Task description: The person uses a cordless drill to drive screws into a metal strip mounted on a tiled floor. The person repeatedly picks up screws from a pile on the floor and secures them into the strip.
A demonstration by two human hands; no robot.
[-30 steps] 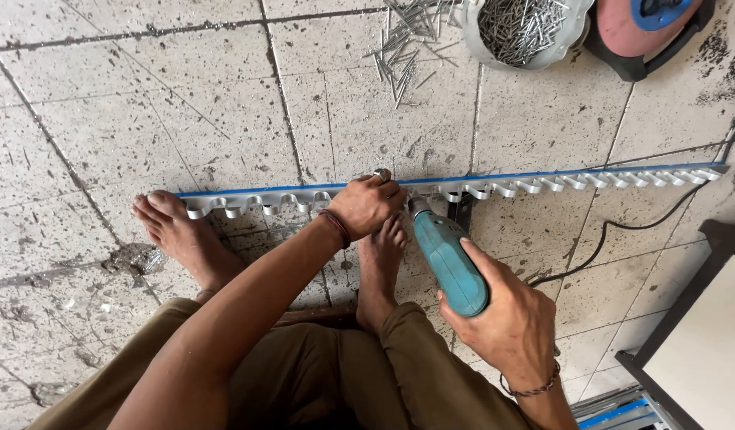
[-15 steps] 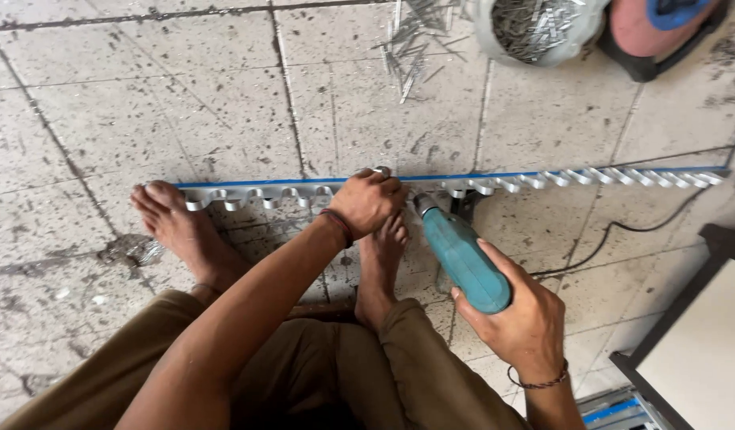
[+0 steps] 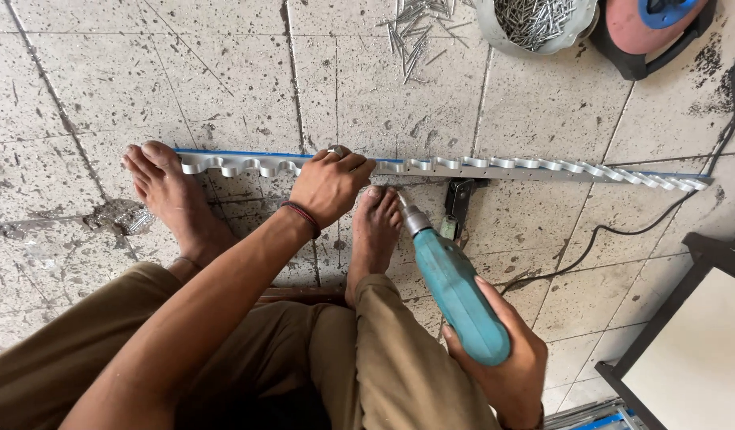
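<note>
Left hand [image 3: 329, 185]: you are pinning the rail [image 3: 495, 166], grip clamped on it.
Right hand [image 3: 507, 362]: grip clamped on the drill [image 3: 455, 288], bit nearing the rail.
Progress: drilling looks unfinished.

Scalloped metal strip [image 3: 495, 166] runs left to right across mid-frame on the tiled floor [image 3: 105, 87]. Left hand [image 3: 329, 185] on the strip at centre; one foot [image 3: 172, 199] at the strip's left end, other foot [image 3: 375, 235] just below centre. Right hand [image 3: 507, 366] lower right holding the drill [image 3: 451, 287], tip pointing up at the strip. Small bracket [image 3: 459, 203] just below the strip, right of the drill tip. Bowl of nails [image 3: 535, 22] top centre-right, loose nails [image 3: 411, 32] left of it. Cable [image 3: 622, 231] at right.
</note>
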